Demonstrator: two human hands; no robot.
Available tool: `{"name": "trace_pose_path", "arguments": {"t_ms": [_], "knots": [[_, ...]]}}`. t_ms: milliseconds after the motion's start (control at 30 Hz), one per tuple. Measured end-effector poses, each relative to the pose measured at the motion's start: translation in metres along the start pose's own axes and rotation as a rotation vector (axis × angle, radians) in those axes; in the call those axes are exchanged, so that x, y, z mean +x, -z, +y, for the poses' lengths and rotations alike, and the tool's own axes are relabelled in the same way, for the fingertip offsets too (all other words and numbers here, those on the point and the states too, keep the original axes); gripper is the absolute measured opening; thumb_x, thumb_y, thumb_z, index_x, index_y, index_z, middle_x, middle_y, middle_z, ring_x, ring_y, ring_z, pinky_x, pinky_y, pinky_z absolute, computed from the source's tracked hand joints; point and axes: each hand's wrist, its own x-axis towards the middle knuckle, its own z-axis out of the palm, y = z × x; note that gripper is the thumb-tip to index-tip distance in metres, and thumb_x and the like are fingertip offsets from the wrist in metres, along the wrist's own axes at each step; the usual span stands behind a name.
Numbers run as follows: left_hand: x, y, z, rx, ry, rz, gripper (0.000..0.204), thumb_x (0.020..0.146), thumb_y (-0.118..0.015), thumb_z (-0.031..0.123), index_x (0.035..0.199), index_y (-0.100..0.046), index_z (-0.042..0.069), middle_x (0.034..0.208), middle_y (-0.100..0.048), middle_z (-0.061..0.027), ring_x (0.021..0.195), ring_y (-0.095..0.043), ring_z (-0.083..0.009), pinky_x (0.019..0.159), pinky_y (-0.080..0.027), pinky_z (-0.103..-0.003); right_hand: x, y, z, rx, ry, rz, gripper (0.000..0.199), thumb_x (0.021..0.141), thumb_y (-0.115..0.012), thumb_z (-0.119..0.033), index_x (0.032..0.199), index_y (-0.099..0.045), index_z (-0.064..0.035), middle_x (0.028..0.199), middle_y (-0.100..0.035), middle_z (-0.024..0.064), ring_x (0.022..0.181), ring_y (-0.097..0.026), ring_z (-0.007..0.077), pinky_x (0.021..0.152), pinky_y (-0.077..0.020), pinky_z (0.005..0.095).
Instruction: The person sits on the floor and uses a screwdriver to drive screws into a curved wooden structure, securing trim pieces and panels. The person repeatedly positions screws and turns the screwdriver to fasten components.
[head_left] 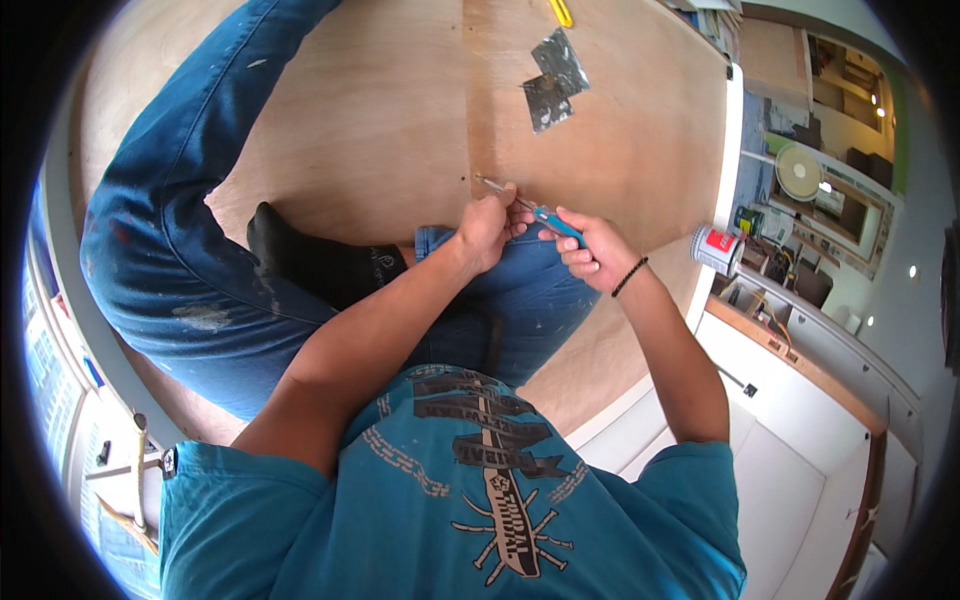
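A screwdriver (562, 228) with a teal handle and a thin metal shaft slants across the front of my lap. My right hand (598, 252) is closed around its handle. Farther along, my left hand (487, 228) pinches the shaft with thumb and fingers. The tip points at a small spot, perhaps a screw head, on the darker strip (481, 110) of the wooden panel (380, 90); whether it touches there is too small to tell. A dark dot lies just left of the tip.
Two grey square sheets (556, 72) overlap on the panel, near a yellow-handled tool (561, 12). My crossed legs and dark sock (320, 262) rest on the wood. At right, a paint can (716, 249) stands beyond the panel's white edge, near cluttered shelves and a round fan (799, 172).
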Motion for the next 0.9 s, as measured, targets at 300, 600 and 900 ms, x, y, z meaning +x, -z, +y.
{"name": "trace_pose_path", "arguments": {"t_ms": [300, 600, 900], "knots": [[0.001, 0.004, -0.002, -0.029, 0.003, 0.012, 0.024, 0.112, -0.046, 0.02, 0.109, -0.06, 0.002, 0.093, -0.071, -0.0105, 0.074, -0.063, -0.013, 0.066, -0.053, -0.027, -0.004, -0.032, 0.012, -1.374, 0.83, 0.611, 0.039, 0.104, -0.059, -0.04, 0.112, -0.062, -0.002, 0.082, -0.069, 0.0198, 0.063, -0.069, 0.0361, 0.056, -0.0547, 0.0438], [0.005, 0.005, 0.001, -0.067, 0.012, 0.012, 0.024, 0.113, -0.044, 0.019, 0.109, -0.06, 0.001, 0.092, -0.07, -0.01, 0.073, -0.064, -0.0122, 0.065, -0.055, -0.025, -0.013, -0.027, 0.015, -1.527, 1.028, 0.607, 0.04, 0.104, -0.059, -0.042, 0.114, -0.059, -0.0029, 0.089, -0.071, 0.0189, 0.07, -0.071, 0.0369, 0.058, -0.0554, 0.0432], [0.005, 0.001, 0.009, -0.125, 0.048, -0.027, 0.023, 0.112, -0.044, 0.017, 0.107, -0.06, 0.001, 0.085, -0.066, -0.0067, 0.071, -0.063, -0.012, 0.063, -0.054, -0.025, -0.01, -0.017, -0.045, -0.617, 0.181, 0.137, 0.042, 0.107, -0.057, -0.043, 0.115, -0.061, -0.0025, 0.078, -0.061, 0.0045, 0.055, -0.055, 0.0109, 0.047, -0.0473, 0.0274]]}}
